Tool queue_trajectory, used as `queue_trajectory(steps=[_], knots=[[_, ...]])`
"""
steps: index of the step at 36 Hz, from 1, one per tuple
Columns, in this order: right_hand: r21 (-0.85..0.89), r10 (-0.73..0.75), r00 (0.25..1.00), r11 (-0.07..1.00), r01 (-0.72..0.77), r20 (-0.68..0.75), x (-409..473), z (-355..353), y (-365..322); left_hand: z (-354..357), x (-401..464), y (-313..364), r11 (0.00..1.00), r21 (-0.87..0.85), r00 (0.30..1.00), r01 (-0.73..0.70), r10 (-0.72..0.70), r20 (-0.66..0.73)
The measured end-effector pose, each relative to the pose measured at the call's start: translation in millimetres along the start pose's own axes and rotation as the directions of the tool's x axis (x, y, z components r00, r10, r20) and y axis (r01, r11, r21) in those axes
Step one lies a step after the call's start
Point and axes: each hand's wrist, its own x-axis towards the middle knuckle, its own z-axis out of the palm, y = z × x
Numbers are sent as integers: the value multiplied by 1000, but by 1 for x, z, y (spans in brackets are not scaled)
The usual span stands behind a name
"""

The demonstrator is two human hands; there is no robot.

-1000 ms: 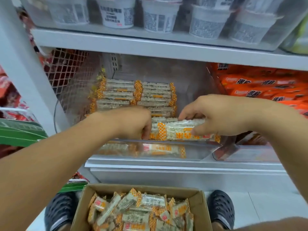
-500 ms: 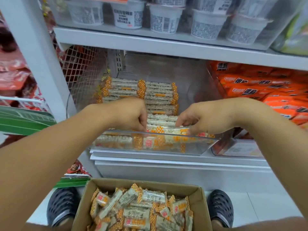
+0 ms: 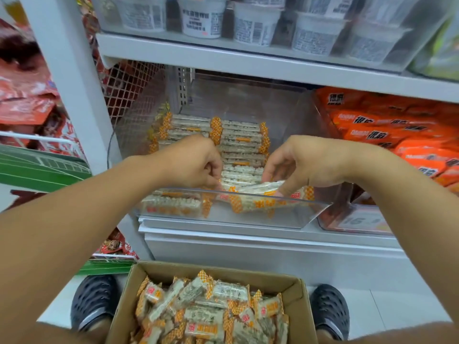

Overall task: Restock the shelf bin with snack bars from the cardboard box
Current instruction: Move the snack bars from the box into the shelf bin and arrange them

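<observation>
A clear plastic shelf bin (image 3: 248,219) sits on the middle shelf, with rows of snack bars (image 3: 238,135) in white and orange wrappers stacked inside. Both hands reach over its front wall. My right hand (image 3: 303,162) pinches a snack bar (image 3: 258,188) that lies tilted at the front of the bin. At the bar's left end my left hand (image 3: 191,162) has its fingers curled on the wrapper. The open cardboard box (image 3: 300,291) stands on the floor below, holding several loose snack bars (image 3: 211,314).
Orange packets (image 3: 387,135) fill a neighbouring clear bin on the right. White cups (image 3: 255,23) stand on the shelf above. Red packets (image 3: 24,95) and a green rack (image 3: 42,167) are at the left. Black shoes (image 3: 94,301) flank the box.
Both hands have lowered the snack bars from above the rim into the front of the bin. The hands have moved slightly apart, and one bar now lies tilted under my right hand.
</observation>
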Motion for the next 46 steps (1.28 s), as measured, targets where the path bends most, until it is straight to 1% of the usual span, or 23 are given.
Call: queue_trajectory(steps=[3,6,8,11,13,15,18,22,25,29,31,32,33,34,35,36,37,39,40,41,43,46], knots=[[24,-37,997,999,39,-65,8,16,-4,-1,-4,2,996,-88,999,32,-34,-23],[93,-34,996,995,42,-88,16,26,-3,2,-6,-1,968,-232,994,97,-104,-20],[143,-6,998,990,15,-68,19,27,-2,4,-8,-3,929,-335,987,156,-159,18],[106,9,1000,994,-6,-28,22,28,-5,4,-9,-4,891,-395,975,224,-200,102],[102,0,999,995,4,-41,23,32,-8,0,-11,-4,877,-398,961,270,-219,171],[125,6,997,992,4,-77,23,36,-10,-2,-12,-5,873,-383,948,303,-237,210],[139,5,991,990,13,-133,25,40,-13,-4,-12,-5,878,-364,945,310,-243,218],[158,43,987,987,-18,-156,25,43,-13,-4,-10,0,896,-318,942,310,-245,228],[173,129,972,980,-95,-195,28,45,-14,-2,-7,2,918,-261,949,297,-254,186],[158,188,970,974,-163,-154,30,45,-24,-1,-5,3,921,-215,943,326,-300,144],[184,223,965,963,-195,-141,25,38,-24,-2,-5,2,909,-275,948,313,-315,38],[187,245,960,958,-218,-135,21,33,-23,-2,-5,1,918,-268,952,291,-307,-18],[172,262,955,956,-237,-138,16,28,-22,-2,-5,1,939,-212,958,270,-285,-44],[146,277,949,956,-256,-150,11,24,-21,-2,-5,3,959,-134,966,251,-256,-28],[124,297,943,952,-279,-152,7,19,-19,-1,-6,6,968,-77,971,238,-238,18],[115,323,938,944,-310,-125,4,16,-18,0,-6,8,968,-47,967,245,-241,84],[111,352,934,932,-344,-62,3,15,-17,1,-6,9,963,-41,953,268,-258,157],[75,388,917,916,-395,91,3,17,-16,1,-5,6,935,-71,900,348,-312,303],[51,395,909,913,-404,133,6,19,-16,1,-6,4,921,-99,880,377,-322,350],[43,397,905,912,-407,152,9,21,-15,1,-6,2,911,-127,869,393,-323,376],[87,386,907,911,-404,166,16,26,-15,2,-4,0,904,-147,860,400,-316,400],[167,351,919,910,-380,180,27,35,-20,6,-2,-2,911,-137,864,389,-309,397]])
